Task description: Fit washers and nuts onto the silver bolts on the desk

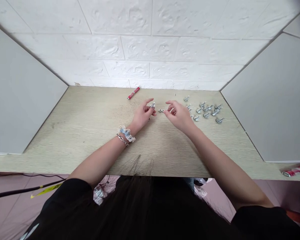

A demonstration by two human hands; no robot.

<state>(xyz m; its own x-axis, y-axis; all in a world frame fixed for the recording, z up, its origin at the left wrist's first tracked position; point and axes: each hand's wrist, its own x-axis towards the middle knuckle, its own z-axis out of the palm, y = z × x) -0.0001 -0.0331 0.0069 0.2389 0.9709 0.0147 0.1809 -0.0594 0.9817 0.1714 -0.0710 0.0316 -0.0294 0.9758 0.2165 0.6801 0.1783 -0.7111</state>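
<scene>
My left hand (141,115) holds a small silver bolt (152,105) between thumb and fingers, its shaft pointing up and to the right. To its right, my right hand (178,115) hovers palm-down with fingers bent and apart. Two small metal nuts (160,110) lie on the table between the hands, one close to the right thumb tip; whether they touch I cannot tell. Several silver bolts with washers (206,115) stand scattered on the table right of my right hand, a few partly hidden behind it.
A red tube-shaped item (133,93) lies near the white brick-pattern wall (150,50). Another red cylinder (295,170) sits at the front right edge. Grey panels (22,93) flank the pale wooden table (90,110). A black cable (20,191) runs below at left.
</scene>
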